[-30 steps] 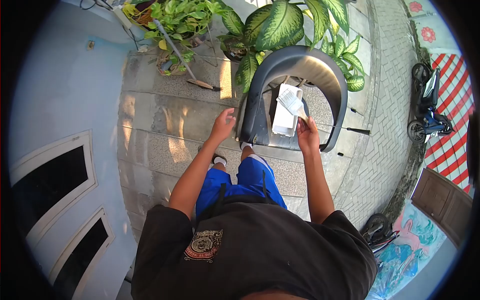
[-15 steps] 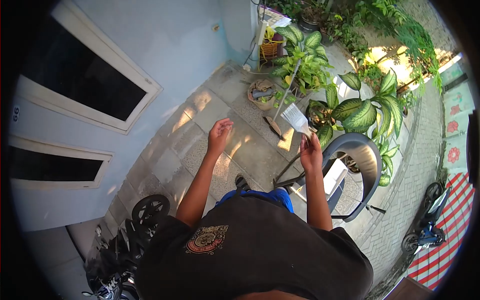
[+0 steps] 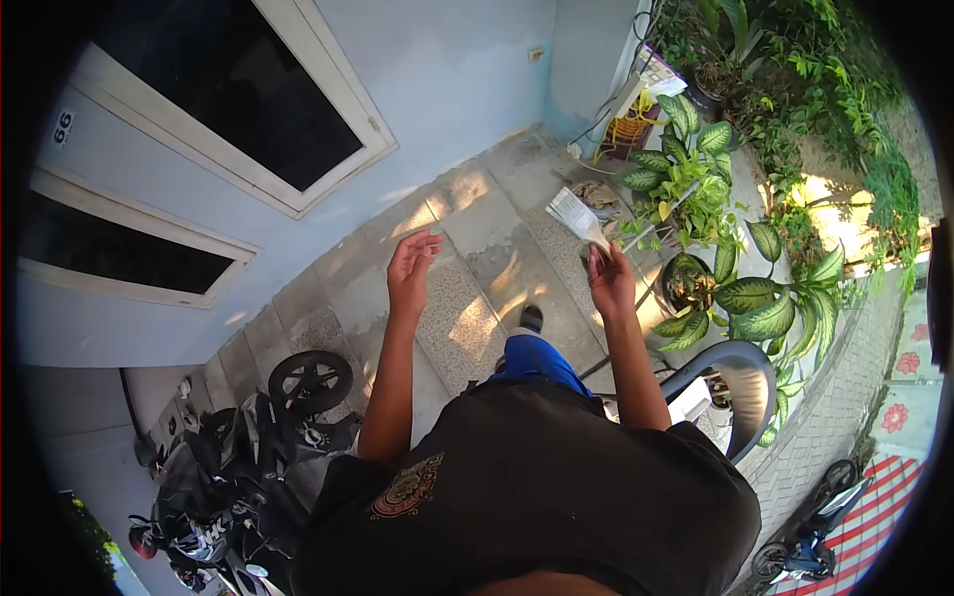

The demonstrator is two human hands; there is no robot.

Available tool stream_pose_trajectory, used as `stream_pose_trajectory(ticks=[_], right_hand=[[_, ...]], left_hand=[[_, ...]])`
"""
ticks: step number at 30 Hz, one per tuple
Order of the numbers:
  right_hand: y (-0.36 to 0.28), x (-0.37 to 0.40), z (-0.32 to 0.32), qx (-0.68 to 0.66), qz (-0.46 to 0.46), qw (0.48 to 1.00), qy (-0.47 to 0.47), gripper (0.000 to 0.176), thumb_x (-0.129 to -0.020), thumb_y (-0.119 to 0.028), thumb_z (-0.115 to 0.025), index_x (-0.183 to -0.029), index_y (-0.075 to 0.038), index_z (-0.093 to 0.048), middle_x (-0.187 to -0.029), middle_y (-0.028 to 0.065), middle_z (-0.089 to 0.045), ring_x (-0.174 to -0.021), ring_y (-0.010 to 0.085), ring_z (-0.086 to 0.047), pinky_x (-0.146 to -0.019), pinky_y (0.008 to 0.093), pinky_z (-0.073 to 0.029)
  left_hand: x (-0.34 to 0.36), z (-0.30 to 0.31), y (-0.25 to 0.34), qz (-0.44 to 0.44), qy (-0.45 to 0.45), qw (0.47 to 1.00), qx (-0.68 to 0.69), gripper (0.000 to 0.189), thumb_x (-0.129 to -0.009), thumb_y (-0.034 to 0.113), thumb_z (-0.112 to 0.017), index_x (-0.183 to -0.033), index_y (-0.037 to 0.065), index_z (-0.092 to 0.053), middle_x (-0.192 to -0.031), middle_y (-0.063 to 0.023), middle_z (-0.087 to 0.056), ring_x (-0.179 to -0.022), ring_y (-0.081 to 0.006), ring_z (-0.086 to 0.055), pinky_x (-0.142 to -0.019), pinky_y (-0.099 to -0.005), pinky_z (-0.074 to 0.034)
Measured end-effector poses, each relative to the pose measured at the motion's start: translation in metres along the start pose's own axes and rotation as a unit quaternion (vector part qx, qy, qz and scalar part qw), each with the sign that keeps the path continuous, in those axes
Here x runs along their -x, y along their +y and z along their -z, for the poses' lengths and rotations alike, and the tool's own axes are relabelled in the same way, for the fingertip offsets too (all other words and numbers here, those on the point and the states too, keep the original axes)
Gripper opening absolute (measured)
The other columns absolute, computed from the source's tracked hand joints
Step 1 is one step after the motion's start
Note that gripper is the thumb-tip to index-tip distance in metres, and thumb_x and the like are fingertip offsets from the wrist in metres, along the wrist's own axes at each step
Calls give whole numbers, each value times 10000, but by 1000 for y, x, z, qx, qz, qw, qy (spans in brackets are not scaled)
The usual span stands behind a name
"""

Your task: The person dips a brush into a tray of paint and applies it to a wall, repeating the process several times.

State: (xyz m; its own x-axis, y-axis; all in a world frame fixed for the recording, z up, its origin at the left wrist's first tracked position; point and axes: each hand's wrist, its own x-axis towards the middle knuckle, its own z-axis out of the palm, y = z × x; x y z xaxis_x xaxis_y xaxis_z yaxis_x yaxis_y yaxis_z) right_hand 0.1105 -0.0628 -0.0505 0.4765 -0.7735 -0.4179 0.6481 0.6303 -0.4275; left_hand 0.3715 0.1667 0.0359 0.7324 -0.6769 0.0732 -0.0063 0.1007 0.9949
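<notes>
My right hand point(image 3: 611, 280) is closed on the handle of a wide paint brush point(image 3: 578, 217), whose pale bristles point up and to the left. My left hand point(image 3: 409, 263) is raised over the paving at about the same height, fingers apart and slightly curled, with nothing visible in it. Beyond the brush a basket point(image 3: 598, 199) with cloth in it stands on the floor, partly hidden by the bristles. The two hands are well apart.
A grey chair point(image 3: 750, 382) holding a white container point(image 3: 691, 400) stands at my right. Potted plants point(image 3: 760, 295) line the right side. At the left are a pale blue wall point(image 3: 447, 79) with windows and parked motorcycles point(image 3: 214, 487). One foot point(image 3: 532, 318) is forward on the tiles.
The view has turned and moved toward the wall; chair and plants now sit lower and further right. One foot has stepped forward. The brush stays in my right hand.
</notes>
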Motion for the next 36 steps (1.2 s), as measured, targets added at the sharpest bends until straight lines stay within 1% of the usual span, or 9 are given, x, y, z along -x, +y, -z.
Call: stream_pose_trajectory(ticks=[6, 8, 18, 23, 25, 29, 31, 33, 36], right_hand=[[14, -70, -36, 47, -7, 998, -43, 280, -930, -209, -580, -1162, -61, -529, -1145, 116, -602, -1066, 237, -603, -849, 295, -523], [16, -93, -50, 46, -11, 999, -19, 271, -934, -232, -583, -1149, -74, -541, -1128, 104, -606, -1058, 230, -603, -845, 298, -520], [24, -215, -168, 43, 3, 997, -67, 230, -945, -267, -576, -1087, -86, -588, -1052, 86, -641, -997, 199, -625, -800, 297, -528], [57, -257, -218, 35, 12, 995, -88, 246, -943, -308, -581, -1064, -94, -589, -1045, 79, -638, -976, 193, -626, -794, 298, -529], [76, -271, -237, 30, 3, 997, -69, 241, -940, -320, -586, -1044, -103, -590, -1021, 71, -636, -956, 190, -626, -797, 305, -523], [118, -292, -270, 22, 14, 999, -42, 239, -936, -326, -593, -1029, -105, -592, -996, 55, -636, -936, 184, -625, -793, 300, -511], [141, -305, -285, 8, 31, 998, -62, 248, -934, -337, -592, -1022, -105, -593, -986, 54, -638, -935, 181, -624, -784, 297, -512], [160, -315, -298, -9, 8, 999, -46, 226, -926, -327, -601, -996, -113, -614, -958, 49, -658, -916, 178, -635, -764, 294, -530], [187, -329, -313, -27, 9, 999, -28, 249, -941, -345, -574, -1003, -105, -591, -962, 53, -641, -897, 180, -630, -773, 304, -518]], left_hand=[[-72, 2, 0, -15, 4, 1000, 0, 256, -946, 100, -532, -1191, 26, -543, -1101, -93, -636, -1011, -180, -588, -891, -307, -446], [-96, 4, 2, -12, 20, 1000, -11, 256, -947, 104, -532, -1193, 30, -544, -1096, -91, -638, -1008, -180, -589, -889, -306, -446], [-193, 21, 10, -19, 56, 998, 6, 251, -947, 82, -522, -1184, 2, -542, -1079, -110, -637, -1000, -181, -587, -913, -319, -452], [-246, 52, 15, -43, 62, 997, 5, 248, -949, 109, -531, -1180, 19, -548, -1080, -99, -643, -995, -172, -590, -889, -311, -449], [-273, 73, 16, -53, 62, 997, -14, 235, -957, 129, -506, -1173, 53, -559, -1080, -78, -654, -983, -154, -595, -859, -300, -449], [-326, 116, 19, -69, 52, 996, 0, 229, -953, 129, -509, -1161, 50, -562, -1077, -80, -655, -972, -151, -595, -853, -293, -447], [-352, 139, 14, -69, 43, 997, 6, 224, -947, 128, -516, -1153, 52, -561, -1069, -72, -657, -959, -143, -593, -837, -291, -444], [-373, 157, 13, -67, 18, 997, 31, 253, -940, 120, -544, -1171, 17, -546, -1079, -105, -644, -982, -167, -579, -865, -293, -436], [-400, 173, 15, -58, -14, 998, 27, 239, -944, 96, -528, -1168, 10, -540, -1078, -108, -639, -996, -173, -577, -883, -301, -439]])
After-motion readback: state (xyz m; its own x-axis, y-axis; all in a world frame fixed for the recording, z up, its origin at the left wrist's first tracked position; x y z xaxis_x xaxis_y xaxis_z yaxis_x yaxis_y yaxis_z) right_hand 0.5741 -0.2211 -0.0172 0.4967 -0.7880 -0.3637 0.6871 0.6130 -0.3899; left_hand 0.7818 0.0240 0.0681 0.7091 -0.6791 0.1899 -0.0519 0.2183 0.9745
